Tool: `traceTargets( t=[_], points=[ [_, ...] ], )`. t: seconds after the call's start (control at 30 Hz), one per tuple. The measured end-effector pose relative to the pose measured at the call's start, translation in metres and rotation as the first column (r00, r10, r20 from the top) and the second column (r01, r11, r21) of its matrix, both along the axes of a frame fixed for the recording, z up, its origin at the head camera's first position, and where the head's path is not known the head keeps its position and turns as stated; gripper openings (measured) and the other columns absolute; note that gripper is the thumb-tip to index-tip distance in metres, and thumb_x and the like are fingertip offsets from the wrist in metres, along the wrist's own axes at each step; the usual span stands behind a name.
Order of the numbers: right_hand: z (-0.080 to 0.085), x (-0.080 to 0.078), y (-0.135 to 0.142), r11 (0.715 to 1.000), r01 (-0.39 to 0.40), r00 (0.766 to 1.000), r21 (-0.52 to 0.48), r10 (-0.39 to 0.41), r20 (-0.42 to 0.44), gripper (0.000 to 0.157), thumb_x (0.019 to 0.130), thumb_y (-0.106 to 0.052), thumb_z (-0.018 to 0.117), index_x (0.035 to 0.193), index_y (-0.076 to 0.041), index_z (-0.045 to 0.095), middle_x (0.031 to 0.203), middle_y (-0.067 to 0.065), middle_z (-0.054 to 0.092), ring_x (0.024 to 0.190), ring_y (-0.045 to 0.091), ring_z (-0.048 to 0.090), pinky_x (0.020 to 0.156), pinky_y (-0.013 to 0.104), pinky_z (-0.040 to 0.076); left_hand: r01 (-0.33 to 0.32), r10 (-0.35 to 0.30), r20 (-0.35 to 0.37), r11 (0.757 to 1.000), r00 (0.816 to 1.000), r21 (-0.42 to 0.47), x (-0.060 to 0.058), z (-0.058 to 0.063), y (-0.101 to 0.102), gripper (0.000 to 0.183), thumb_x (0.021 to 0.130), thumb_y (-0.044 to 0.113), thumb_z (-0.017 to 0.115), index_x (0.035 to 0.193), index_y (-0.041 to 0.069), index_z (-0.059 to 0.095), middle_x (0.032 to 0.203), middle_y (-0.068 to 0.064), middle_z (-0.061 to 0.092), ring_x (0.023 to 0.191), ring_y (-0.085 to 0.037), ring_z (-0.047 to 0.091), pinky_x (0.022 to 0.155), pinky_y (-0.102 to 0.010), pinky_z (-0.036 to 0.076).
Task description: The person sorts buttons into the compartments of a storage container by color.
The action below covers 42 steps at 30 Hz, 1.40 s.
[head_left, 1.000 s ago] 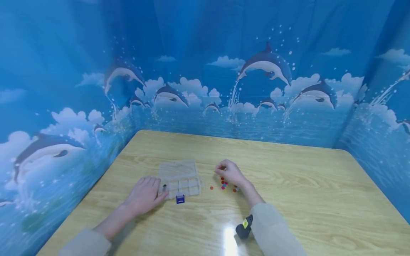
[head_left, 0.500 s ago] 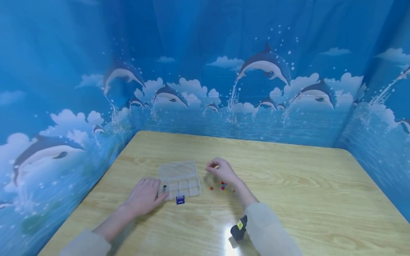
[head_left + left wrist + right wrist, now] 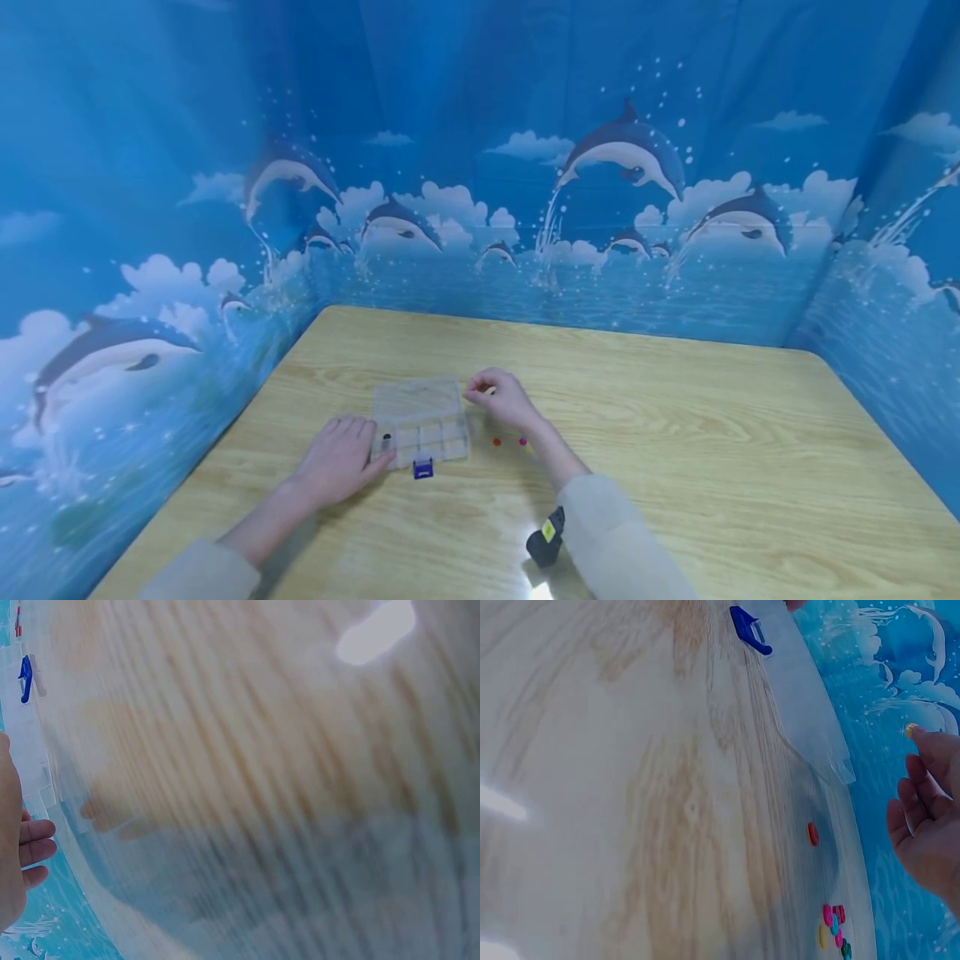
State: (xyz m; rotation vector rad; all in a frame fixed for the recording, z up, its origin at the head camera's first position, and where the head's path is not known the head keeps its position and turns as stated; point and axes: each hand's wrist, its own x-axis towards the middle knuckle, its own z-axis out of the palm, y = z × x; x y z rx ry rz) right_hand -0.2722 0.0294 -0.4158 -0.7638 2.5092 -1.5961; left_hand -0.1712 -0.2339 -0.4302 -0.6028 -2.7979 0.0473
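A clear plastic compartment box (image 3: 427, 433) lies with its lid laid back and a blue latch (image 3: 423, 468) at its front. My left hand (image 3: 341, 454) rests at the box's left side, fingers straight, thumb along the near corner. Over the table just right of the lid is my right hand (image 3: 506, 400); its thumb and index finger pinch a small yellow-orange button (image 3: 911, 730), the other fingers loosely bent. A small black piece (image 3: 386, 437) sits in a left compartment. Several coloured buttons (image 3: 834, 919) lie in a cluster, partly hidden by the right forearm in the head view.
A lone red button (image 3: 813, 834) lies between box and cluster. The wooden table (image 3: 675, 433) ends at a blue dolphin-print curtain (image 3: 465, 167) behind and at both sides. A black wrist device (image 3: 546, 537) hangs below the right sleeve.
My right hand has moved left from beyond the button cluster to the edge of the box's lid, fingertips still pinched. The left hand and the box stay in place.
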Motion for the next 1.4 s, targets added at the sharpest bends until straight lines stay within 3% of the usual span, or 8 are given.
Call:
traceTargets(
  t=[0.2, 0.63, 1.0, 1.4],
  points=[
    [0.002, 0.004, -0.008, 1.0, -0.012, 0.998, -0.02, 0.014, 0.055, 0.007, 0.087, -0.009, 0.063, 0.09, -0.003, 0.065, 0.093, 0.005, 0.059, 0.09, 0.02, 0.053, 0.075, 0.031, 0.046, 0.003, -0.003, -0.016, 1.0, 1.0, -0.01, 0.0, -0.001, 0.0, 0.046, 0.089, 0.043, 0.054, 0.095, -0.002, 0.056, 0.095, -0.018, 0.06, 0.094, -0.033, 0.056, 0.088, -0.047, 0.042],
    [0.0, 0.006, -0.023, 0.998, -0.059, 0.995, -0.031, 0.061, 0.077, 0.006, 0.09, -0.009, 0.058, 0.092, -0.004, 0.062, 0.089, 0.001, 0.061, 0.086, 0.015, 0.054, 0.077, 0.03, 0.046, 0.007, -0.007, -0.023, 1.0, 1.0, -0.011, -0.001, -0.003, -0.001, 0.046, 0.089, 0.043, 0.054, 0.095, -0.002, 0.056, 0.094, -0.018, 0.06, 0.093, -0.033, 0.057, 0.087, -0.046, 0.043],
    [0.004, 0.011, -0.039, 0.997, -0.041, 0.994, -0.059, 0.047, 0.097, 0.009, 0.088, -0.009, 0.061, 0.093, -0.002, 0.064, 0.09, 0.004, 0.061, 0.086, 0.015, 0.054, 0.074, 0.027, 0.046, 0.005, -0.005, -0.023, 1.0, 1.0, -0.005, -0.001, -0.001, 0.0, 0.046, 0.088, 0.042, 0.056, 0.095, -0.003, 0.056, 0.091, -0.017, 0.059, 0.09, -0.032, 0.056, 0.085, -0.046, 0.043],
    [-0.003, 0.013, -0.054, 0.998, -0.019, 0.992, -0.054, 0.025, 0.123, 0.009, 0.086, -0.011, 0.064, 0.092, -0.004, 0.065, 0.091, 0.001, 0.06, 0.086, 0.014, 0.054, 0.075, 0.026, 0.047, 0.017, -0.017, -0.034, 1.0, 0.999, -0.007, -0.001, -0.003, -0.001, 0.045, 0.088, 0.042, 0.055, 0.093, -0.002, 0.055, 0.09, -0.017, 0.059, 0.09, -0.032, 0.056, 0.085, -0.046, 0.043]
  ],
)
